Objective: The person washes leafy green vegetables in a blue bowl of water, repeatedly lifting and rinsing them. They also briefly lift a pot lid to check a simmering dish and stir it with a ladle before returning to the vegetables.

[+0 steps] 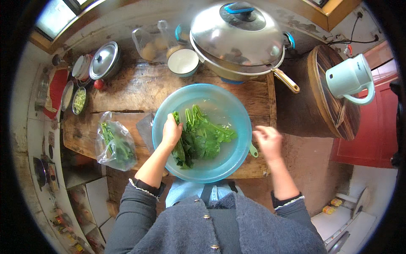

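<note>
A blue plastic basin (160, 106) stands at the front of the wooden table, with leafy greens (207, 143) lying in it. My left hand (171, 131) is over the basin's left side, gripping a bunch of greens (179, 154) by the stems. The leaves of that bunch hang down into the basin. Just outside the right rim is my right hand (269, 141), blurred, with its fingers curled; whether anything is between them cannot be made out. Below it a light green handle (253, 150) sticks out from beside the basin.
The wooden table (136, 90) carries a clear plastic bag of greens (115, 143), a white-lined bowl (183, 61) and a large lidded wok (238, 41) with a handle jutting right. A pale green kettle (349, 79) stands on a wooden-lidded barrel (320, 92). Small dishes (79, 100) line the left.
</note>
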